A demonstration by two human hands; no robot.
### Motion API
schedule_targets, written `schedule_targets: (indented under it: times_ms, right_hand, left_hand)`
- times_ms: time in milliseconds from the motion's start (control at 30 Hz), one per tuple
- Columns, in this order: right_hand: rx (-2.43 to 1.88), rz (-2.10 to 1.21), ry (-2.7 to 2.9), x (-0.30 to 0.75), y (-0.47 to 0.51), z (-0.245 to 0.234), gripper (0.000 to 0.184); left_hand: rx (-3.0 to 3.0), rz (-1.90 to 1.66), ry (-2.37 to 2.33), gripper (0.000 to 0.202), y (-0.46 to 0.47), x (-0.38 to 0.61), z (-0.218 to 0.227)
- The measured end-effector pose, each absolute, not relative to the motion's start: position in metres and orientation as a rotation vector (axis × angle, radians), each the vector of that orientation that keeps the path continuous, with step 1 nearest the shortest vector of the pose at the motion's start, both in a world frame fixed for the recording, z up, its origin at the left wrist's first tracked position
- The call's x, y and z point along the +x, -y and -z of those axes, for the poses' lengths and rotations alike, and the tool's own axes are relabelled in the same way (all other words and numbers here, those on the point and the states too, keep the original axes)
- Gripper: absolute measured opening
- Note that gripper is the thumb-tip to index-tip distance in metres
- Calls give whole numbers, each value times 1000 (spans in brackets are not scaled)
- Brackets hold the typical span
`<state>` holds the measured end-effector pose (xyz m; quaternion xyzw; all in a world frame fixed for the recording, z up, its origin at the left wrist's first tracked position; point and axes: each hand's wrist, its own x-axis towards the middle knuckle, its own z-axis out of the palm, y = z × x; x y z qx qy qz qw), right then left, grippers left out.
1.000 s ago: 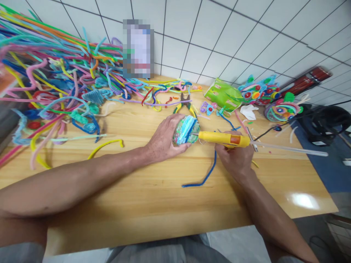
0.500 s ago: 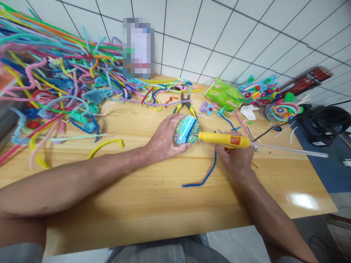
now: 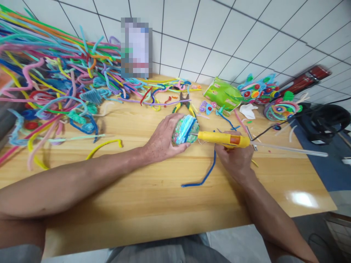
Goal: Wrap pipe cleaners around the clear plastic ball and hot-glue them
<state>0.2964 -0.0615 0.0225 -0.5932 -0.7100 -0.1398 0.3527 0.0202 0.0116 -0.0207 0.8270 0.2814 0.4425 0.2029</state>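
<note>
My left hand [image 3: 161,140] is closed around a round craft piece [image 3: 185,129] of coiled blue, green and pink pipe cleaners, held just above the wooden table [image 3: 153,197]. My right hand [image 3: 236,157] grips a yellow glue gun [image 3: 223,139] from below. The gun's metal tip touches the right side of the craft piece. A clear glue stick [image 3: 293,149] juts out of the gun's back to the right. A bent blue pipe cleaner [image 3: 204,176] lies on the table between my hands.
A big heap of coloured pipe cleaners [image 3: 55,84] covers the table's left and back. Yellow-handled pliers [image 3: 183,104], a green packet [image 3: 223,94] and finished colourful craft pieces [image 3: 270,98] lie at the back right. A loose yellow pipe cleaner [image 3: 104,146] lies left of centre. The tiled wall stands behind.
</note>
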Motion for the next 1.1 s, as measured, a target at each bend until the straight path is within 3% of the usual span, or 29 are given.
schedule_targets:
  times_ms: [533,1100]
  right_hand:
    - [-1511,483,1830,296,59,-21,22]
    - [-1667,266,1736,292,57,-22,12]
  left_hand:
    - [2283,-1171,-820,86,-12,20,21]
    - [2288,-1167,-836,87,-12,20,21]
